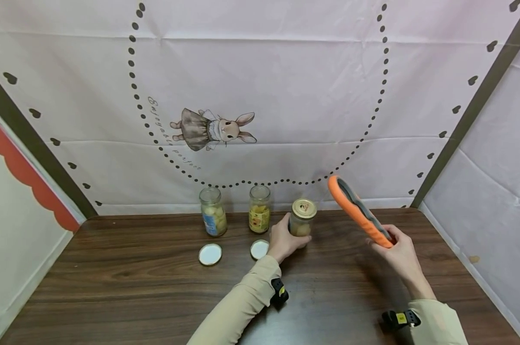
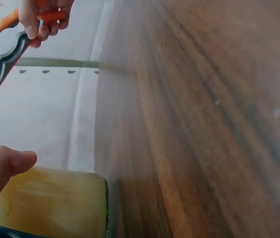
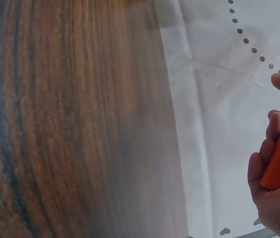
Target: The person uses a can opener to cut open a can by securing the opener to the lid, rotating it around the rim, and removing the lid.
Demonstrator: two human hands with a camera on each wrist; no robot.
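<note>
My left hand (image 1: 283,241) grips a glass jar (image 1: 301,226) with a gold lid (image 1: 304,208) on it, standing near the back of the table. Pale pieces in liquid show through its glass; in the left wrist view the thumb lies along the jar (image 2: 55,203). To the right, my right hand (image 1: 399,254) holds an orange and grey jar opener (image 1: 358,211) by its lower end, raised above the table and tilted up toward the left. Its wavy grey inner edge (image 2: 3,67) shows in the left wrist view.
Two lidless jars stand left of the held one: a blue-labelled jar (image 1: 213,215) and a yellow-labelled jar (image 1: 259,213). In front of them lie two white-faced lids, a left lid (image 1: 210,254) and a right lid (image 1: 259,249). A printed cloth (image 1: 285,96) hangs behind the table (image 1: 134,287).
</note>
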